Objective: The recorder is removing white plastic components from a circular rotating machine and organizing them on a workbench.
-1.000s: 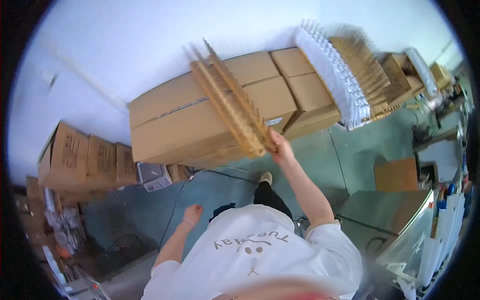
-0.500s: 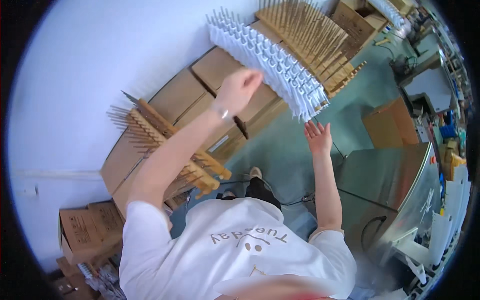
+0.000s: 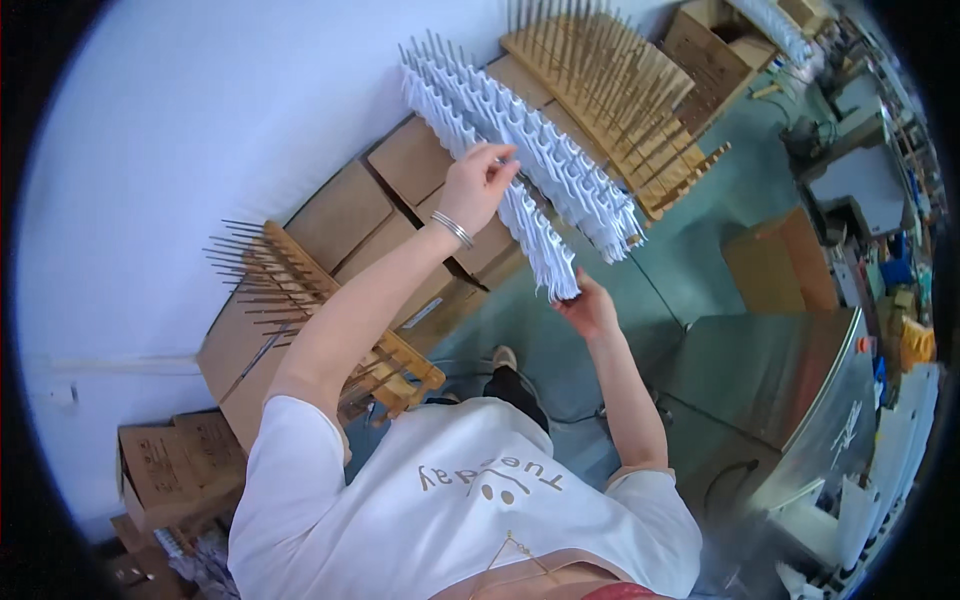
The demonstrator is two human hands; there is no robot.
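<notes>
A long narrow peg rack covered in white soft pieces (image 3: 535, 240) slants between my two hands. What the white pieces are, I cannot make out. My left hand (image 3: 478, 188) is at the middle of this row, fingers curled and closed over its upper side; the palm side is hidden. At the row's near end, my right hand (image 3: 590, 308) is closed around it, thumb on top. Just right of it, and apart from it, stand further racks covered in the same white pieces (image 3: 570, 165), resting on cardboard boxes.
Bare wooden racks with upright metal pins (image 3: 610, 75) stand at the back right. Another bare pin rack (image 3: 300, 265) lies on cardboard boxes (image 3: 345, 205) to my left, by the wall. A metal cabinet (image 3: 750, 370) and an open carton (image 3: 775, 260) are on the right.
One white-covered row has come away from the group toward the left and nearer me. My right hand, open and empty before, has closed on its near end. The view has shifted slightly.
</notes>
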